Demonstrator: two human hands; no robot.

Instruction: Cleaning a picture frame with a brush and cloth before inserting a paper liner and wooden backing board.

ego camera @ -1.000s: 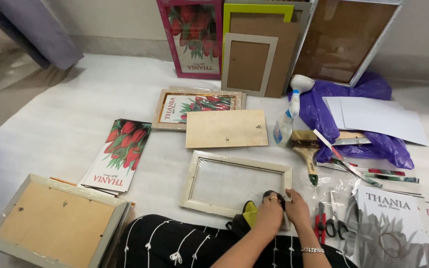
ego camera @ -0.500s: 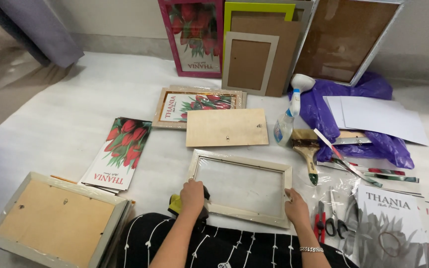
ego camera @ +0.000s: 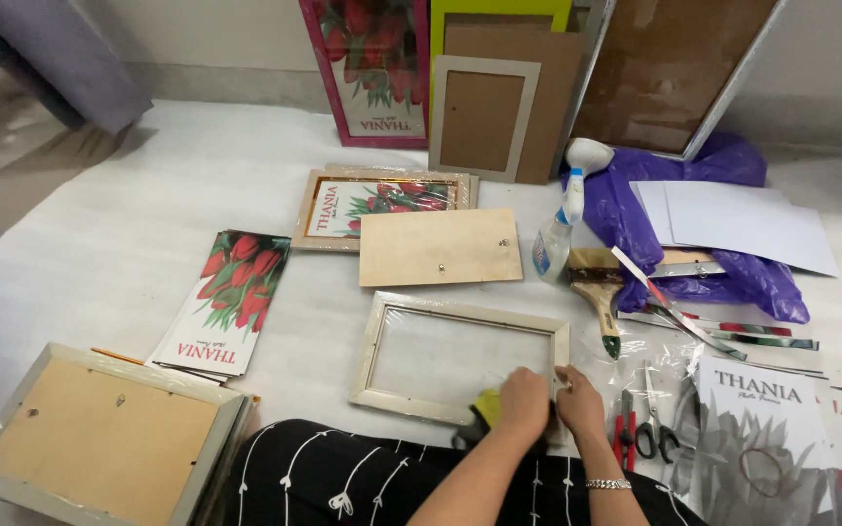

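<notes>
A pale wooden picture frame (ego camera: pixel 372 343) with a glass pane lies flat on the white floor covering in front of me. My left hand (ego camera: pixel 523 401) presses a yellow-green cloth (ego camera: pixel 485 407) onto the glass at the frame's near right corner. Beside it, my right hand (ego camera: pixel 580 402), with a bracelet on the wrist, rests on that same corner of the frame and holds it down. My lap in black patterned fabric (ego camera: pixel 343 482) hides part of the frame's near edge.
A plywood backing board (ego camera: pixel 439 246) and a framed tulip print (ego camera: pixel 382 200) lie beyond the frame. A spray bottle (ego camera: pixel 562 219), brush (ego camera: pixel 598 292), scissors (ego camera: pixel 653 429) and red pliers (ego camera: pixel 624 433) are at the right. Tulip prints (ego camera: pixel 231 302) and a stack of face-down frames (ego camera: pixel 99 433) lie left. Frames lean on the wall.
My left hand with the cloth swept from the frame's near left corner to its near right corner. My right hand stayed on the right corner.
</notes>
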